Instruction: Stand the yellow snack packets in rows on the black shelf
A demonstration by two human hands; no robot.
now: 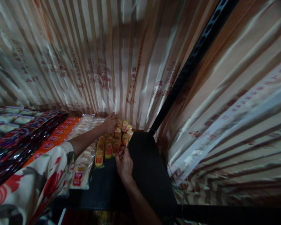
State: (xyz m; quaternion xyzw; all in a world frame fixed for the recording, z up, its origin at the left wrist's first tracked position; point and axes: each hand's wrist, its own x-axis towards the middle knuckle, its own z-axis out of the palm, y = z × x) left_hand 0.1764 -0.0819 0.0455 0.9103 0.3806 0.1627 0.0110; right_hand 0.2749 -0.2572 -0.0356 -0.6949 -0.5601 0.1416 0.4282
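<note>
I see yellow packets (109, 148) in rows on the black shelf (146, 159). The left hand (111, 123) is over their far end, too blurred for me to tell its grip. The right hand (125, 163) curls at their near edge, fingertips unclear; whether it grasps one, I can't tell. The frame crops the flowered sleeve (42, 181).

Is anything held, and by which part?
Cannot tell: the right hand is at the near edge of the yellow packets, the left hand at their back; both grips unclear.

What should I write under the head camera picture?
Left hand and right hand at yellow packets on a black shelf.
</note>
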